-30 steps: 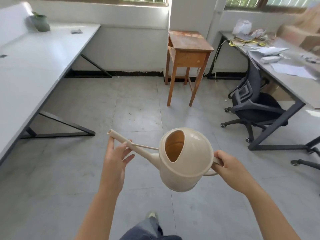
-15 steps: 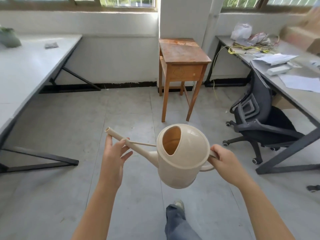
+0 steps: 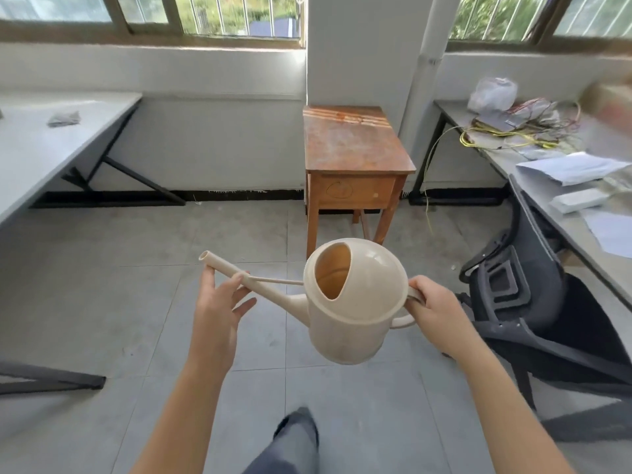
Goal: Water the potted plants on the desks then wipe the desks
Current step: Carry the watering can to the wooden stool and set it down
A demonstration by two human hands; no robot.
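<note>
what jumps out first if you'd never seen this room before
The cream watering can is held mid-air in the centre foreground: the right hand grips its handle, and the left hand touches the spout. Behind it a worn wooden table stands against the far wall, and a black office chair sits at the cluttered desk on the right.

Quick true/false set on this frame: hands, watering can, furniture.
1. The right hand grips the watering can by its handle. True.
2. The left hand hangs free. False: it touches the spout.
3. The watering can stands on the wooden table. False: it is held in the air above the floor.
4. A grey rag lies on the left desk. True.
5. An office chair stands at the right desk. True.
</note>
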